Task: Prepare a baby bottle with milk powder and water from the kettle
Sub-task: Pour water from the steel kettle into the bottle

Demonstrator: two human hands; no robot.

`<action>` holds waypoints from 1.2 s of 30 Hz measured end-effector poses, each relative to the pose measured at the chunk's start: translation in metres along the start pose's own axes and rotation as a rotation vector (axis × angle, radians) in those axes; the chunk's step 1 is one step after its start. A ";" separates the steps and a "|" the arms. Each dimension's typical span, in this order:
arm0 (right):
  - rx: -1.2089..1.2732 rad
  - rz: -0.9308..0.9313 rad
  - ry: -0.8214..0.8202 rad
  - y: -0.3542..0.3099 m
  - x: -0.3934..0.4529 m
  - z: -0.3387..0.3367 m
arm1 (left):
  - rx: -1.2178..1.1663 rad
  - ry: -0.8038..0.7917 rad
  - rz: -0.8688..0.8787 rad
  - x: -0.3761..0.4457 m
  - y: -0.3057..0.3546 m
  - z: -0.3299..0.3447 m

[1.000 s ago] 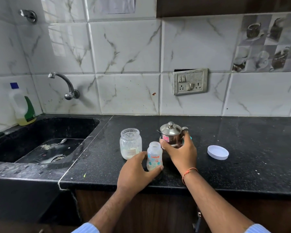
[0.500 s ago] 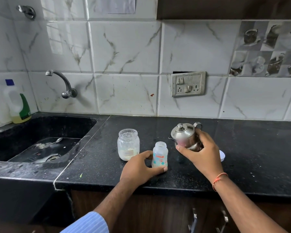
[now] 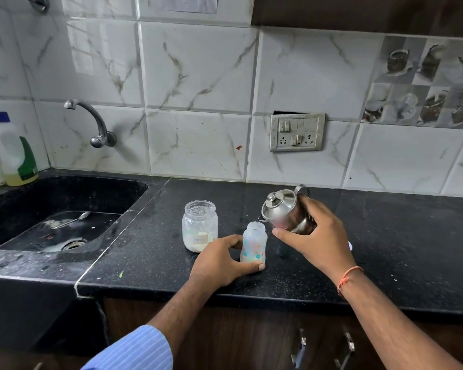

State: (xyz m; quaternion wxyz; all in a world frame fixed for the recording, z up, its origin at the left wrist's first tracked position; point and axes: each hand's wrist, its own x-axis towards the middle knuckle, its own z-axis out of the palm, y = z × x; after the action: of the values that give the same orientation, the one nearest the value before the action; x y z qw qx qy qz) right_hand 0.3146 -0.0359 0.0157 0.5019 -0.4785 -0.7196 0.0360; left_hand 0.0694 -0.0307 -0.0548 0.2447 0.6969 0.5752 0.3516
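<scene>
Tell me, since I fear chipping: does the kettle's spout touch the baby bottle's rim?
Apart. The head view shows dark counter between the kettle spout and the baby bottle rim.

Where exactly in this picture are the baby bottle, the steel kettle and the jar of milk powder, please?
baby bottle (image 3: 254,243): head view, on its clear printed body.
steel kettle (image 3: 280,206): head view, on its shiny lid side.
jar of milk powder (image 3: 199,227): head view, on its glass wall above the powder.
</scene>
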 end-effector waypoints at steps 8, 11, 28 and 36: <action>-0.081 -0.034 -0.018 -0.005 -0.001 -0.001 | 0.015 -0.003 0.006 -0.002 0.003 -0.002; -0.101 -0.038 -0.027 -0.005 -0.001 -0.002 | 0.012 -0.006 0.007 -0.003 0.004 -0.002; -0.186 -0.026 -0.062 -0.017 0.000 -0.010 | 0.026 -0.006 0.019 -0.001 -0.001 -0.001; -0.235 -0.033 -0.067 -0.022 0.000 -0.011 | 0.025 -0.003 0.019 0.000 -0.005 0.001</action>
State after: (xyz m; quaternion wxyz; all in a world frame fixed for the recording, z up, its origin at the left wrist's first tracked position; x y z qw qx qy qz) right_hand 0.3085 -0.0526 0.0331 0.4185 -0.5207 -0.7430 -0.0406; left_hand 0.0672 -0.0293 -0.0591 0.2334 0.7058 0.5726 0.3457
